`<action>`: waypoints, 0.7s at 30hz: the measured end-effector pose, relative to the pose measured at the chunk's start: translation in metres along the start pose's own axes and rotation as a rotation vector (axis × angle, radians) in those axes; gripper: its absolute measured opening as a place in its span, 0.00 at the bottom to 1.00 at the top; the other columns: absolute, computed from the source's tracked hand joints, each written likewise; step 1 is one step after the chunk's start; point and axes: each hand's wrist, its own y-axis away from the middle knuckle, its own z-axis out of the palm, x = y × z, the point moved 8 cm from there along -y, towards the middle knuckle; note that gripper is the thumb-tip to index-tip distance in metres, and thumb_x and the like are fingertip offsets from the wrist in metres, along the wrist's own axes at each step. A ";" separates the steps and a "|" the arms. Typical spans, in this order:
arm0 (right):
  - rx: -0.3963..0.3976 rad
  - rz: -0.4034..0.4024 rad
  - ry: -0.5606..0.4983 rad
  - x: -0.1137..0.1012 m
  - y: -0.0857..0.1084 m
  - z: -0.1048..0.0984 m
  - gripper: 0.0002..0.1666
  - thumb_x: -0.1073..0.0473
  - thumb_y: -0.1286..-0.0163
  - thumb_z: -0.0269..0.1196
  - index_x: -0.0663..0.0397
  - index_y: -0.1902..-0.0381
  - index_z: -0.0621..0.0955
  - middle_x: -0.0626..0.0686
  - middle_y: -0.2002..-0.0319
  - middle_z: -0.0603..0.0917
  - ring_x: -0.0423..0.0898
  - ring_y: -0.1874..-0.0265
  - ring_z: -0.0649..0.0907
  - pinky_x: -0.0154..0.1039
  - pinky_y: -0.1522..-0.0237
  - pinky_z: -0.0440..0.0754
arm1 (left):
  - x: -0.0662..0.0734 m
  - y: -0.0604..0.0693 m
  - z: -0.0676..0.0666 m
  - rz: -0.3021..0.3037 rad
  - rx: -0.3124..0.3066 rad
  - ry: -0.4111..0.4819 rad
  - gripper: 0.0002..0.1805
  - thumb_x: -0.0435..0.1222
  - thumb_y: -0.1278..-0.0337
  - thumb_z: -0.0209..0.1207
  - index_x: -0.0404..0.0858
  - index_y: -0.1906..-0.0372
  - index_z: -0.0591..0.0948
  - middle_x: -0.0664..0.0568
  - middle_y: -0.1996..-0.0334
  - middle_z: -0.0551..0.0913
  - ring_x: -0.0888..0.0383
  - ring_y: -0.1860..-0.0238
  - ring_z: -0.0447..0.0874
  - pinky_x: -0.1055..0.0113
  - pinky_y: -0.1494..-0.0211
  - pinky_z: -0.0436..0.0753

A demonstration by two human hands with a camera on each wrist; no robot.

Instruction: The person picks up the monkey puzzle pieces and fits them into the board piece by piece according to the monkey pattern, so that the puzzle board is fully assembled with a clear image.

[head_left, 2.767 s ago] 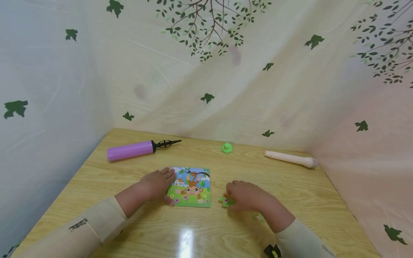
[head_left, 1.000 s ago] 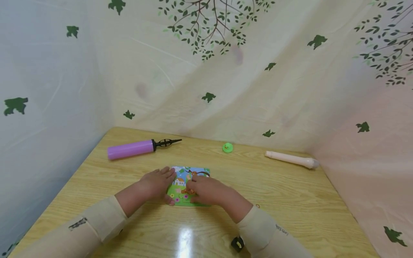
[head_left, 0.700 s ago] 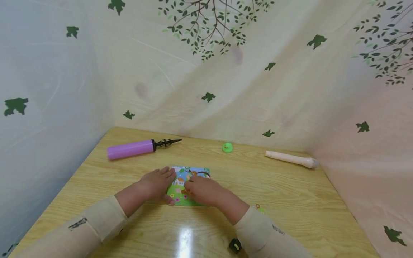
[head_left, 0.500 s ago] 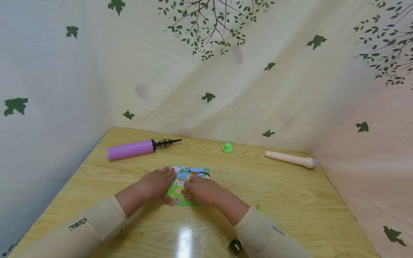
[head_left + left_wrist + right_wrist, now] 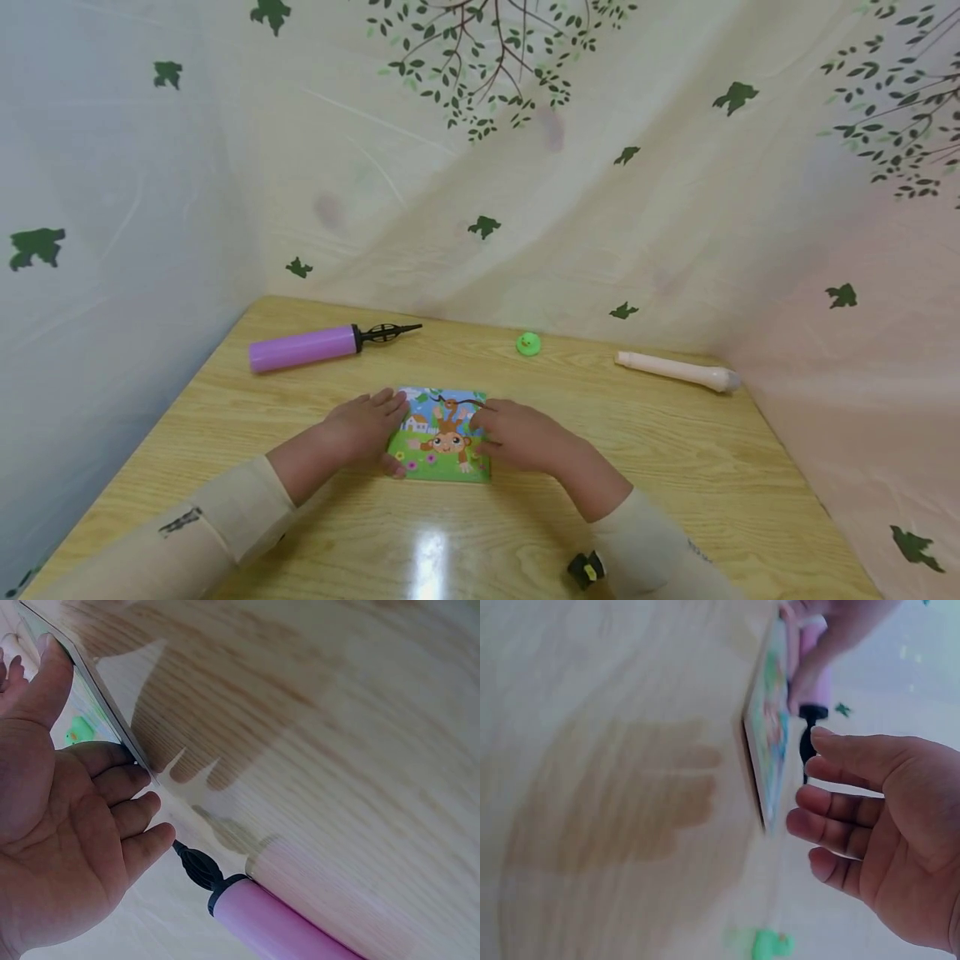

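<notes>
A square jigsaw puzzle (image 5: 442,454) with a monkey hanging from a branch lies flat on the table in the head view. My left hand (image 5: 366,429) rests along its left edge; in the left wrist view, the thumb and fingers of the left hand (image 5: 75,802) touch the rim of the puzzle board (image 5: 112,712). Over the puzzle's right edge is my right hand (image 5: 521,435), its fingers loosely bent. In the right wrist view nothing sits between the fingers of the right hand (image 5: 885,817), which are apart from the puzzle board (image 5: 768,720).
Toward the back left of the wooden table (image 5: 675,442) lies a purple balloon pump (image 5: 307,348) with a black nozzle. A small green rubber duck (image 5: 528,343) sits at the back middle. To the back right is a pale stick-shaped object (image 5: 675,371). Patterned cloth surrounds the table.
The right hand pinched a green puzzle piece right of the board, brought it onto the board and pressed there. Now it has drawn back right, uncovering the monkey's face. The left hand stayed still.
</notes>
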 end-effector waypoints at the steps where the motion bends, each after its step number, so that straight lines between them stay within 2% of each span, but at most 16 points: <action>1: -0.005 0.025 -0.012 0.006 0.004 -0.002 0.18 0.50 0.29 0.62 0.51 0.46 0.81 0.48 0.53 0.80 0.42 0.57 0.79 0.38 0.55 0.82 | 0.000 0.000 0.000 -0.001 0.002 0.002 0.57 0.64 0.52 0.63 0.31 0.25 0.58 0.40 0.23 0.54 0.41 0.23 0.48 0.46 0.21 0.54; 7: -0.029 0.162 -0.095 0.037 0.033 -0.010 0.20 0.50 0.29 0.62 0.53 0.44 0.79 0.50 0.53 0.80 0.46 0.57 0.82 0.44 0.56 0.83 | -0.001 0.000 0.002 -0.002 0.000 0.003 0.57 0.64 0.51 0.62 0.32 0.25 0.58 0.41 0.23 0.54 0.41 0.22 0.48 0.47 0.21 0.54; 13: -0.052 0.266 -0.191 0.063 0.070 -0.016 0.21 0.51 0.30 0.64 0.54 0.44 0.78 0.54 0.52 0.80 0.50 0.54 0.82 0.48 0.55 0.83 | -0.001 0.001 0.002 -0.005 -0.004 0.003 0.57 0.64 0.51 0.62 0.32 0.25 0.58 0.41 0.23 0.54 0.41 0.22 0.48 0.47 0.21 0.54; 17: -0.076 0.356 -0.250 0.079 0.093 -0.012 0.21 0.52 0.33 0.66 0.53 0.45 0.78 0.53 0.53 0.79 0.49 0.55 0.82 0.48 0.56 0.82 | 0.000 0.002 0.002 -0.007 -0.008 -0.005 0.57 0.64 0.51 0.62 0.32 0.25 0.58 0.41 0.23 0.54 0.42 0.22 0.48 0.47 0.21 0.54; 21: -0.114 0.418 -0.264 0.093 0.113 -0.002 0.23 0.51 0.36 0.68 0.52 0.47 0.77 0.52 0.53 0.80 0.48 0.57 0.81 0.49 0.56 0.82 | 0.000 0.002 0.001 -0.005 -0.012 -0.013 0.57 0.64 0.50 0.61 0.32 0.25 0.57 0.41 0.23 0.53 0.42 0.22 0.47 0.47 0.21 0.54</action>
